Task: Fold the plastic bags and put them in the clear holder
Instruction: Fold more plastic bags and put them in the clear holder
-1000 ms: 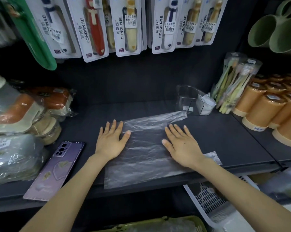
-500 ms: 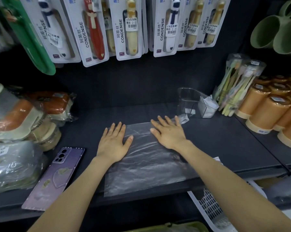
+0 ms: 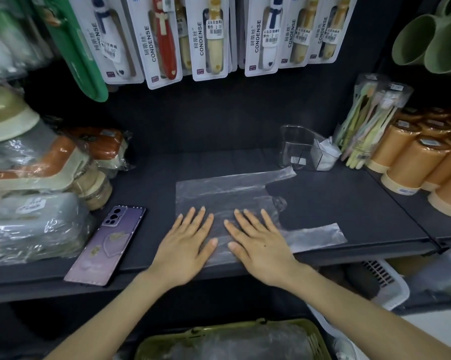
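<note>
A clear plastic bag (image 3: 227,193) lies flat on the dark shelf (image 3: 336,203), its two handle strips pointing right. My left hand (image 3: 184,246) and my right hand (image 3: 258,242) press flat on the bag's near edge, side by side, fingers straight and spread. The clear holder (image 3: 297,148) stands at the back right of the shelf, beyond the bag's far handle. A folded bag (image 3: 324,155) sits in its right part.
A purple phone (image 3: 106,245) lies left of my left hand. Wrapped goods (image 3: 37,178) crowd the left side. Orange cups (image 3: 421,157) and a toothbrush pack (image 3: 367,120) stand right. Carded toothbrushes (image 3: 211,37) hang above. A green basket (image 3: 232,339) and white basket (image 3: 385,281) sit below.
Both hands slid back along the bag toward the shelf's front edge and came close together. The right hand had been at the bag's far right; the bag now lies smoother with both handles spread.
</note>
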Demonstrator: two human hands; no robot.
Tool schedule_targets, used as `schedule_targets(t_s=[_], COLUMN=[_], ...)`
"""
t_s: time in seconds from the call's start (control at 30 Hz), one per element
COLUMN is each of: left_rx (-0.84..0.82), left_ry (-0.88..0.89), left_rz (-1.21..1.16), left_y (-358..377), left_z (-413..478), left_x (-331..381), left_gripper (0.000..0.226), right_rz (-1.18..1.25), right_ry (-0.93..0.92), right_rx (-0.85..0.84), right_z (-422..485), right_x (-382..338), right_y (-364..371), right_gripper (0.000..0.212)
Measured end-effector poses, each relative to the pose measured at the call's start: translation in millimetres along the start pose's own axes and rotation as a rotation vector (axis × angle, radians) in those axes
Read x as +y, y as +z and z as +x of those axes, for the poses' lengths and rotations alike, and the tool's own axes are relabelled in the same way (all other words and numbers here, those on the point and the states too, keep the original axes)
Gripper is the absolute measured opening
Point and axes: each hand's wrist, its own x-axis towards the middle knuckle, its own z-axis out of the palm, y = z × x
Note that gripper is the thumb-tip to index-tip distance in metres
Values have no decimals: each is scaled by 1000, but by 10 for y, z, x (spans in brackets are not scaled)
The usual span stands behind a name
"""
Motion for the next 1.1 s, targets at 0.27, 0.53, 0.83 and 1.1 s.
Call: schedule_targets(t_s=[0.27, 0.53, 0.83, 1.1], left_rx=[-81, 301, 199, 362], left_ry=[-10, -65, -136, -426], left_rz=[20, -678, -1053, -1184], left_y=[2, -193, -284, -404], left_z=[-13, -358, -803, -570], left_x=[-37, -108, -64, 42], left_gripper=[95, 28, 70, 58], right_rz=[103, 92, 570, 567], right_ry=[42, -288, 108, 107], right_rx=[62, 446, 211, -154], right_z=[-387, -524, -613, 283], right_x=[415, 77, -145, -45], right_y=[-114, -74, -737, -1100], right_gripper=[81, 9, 13, 17])
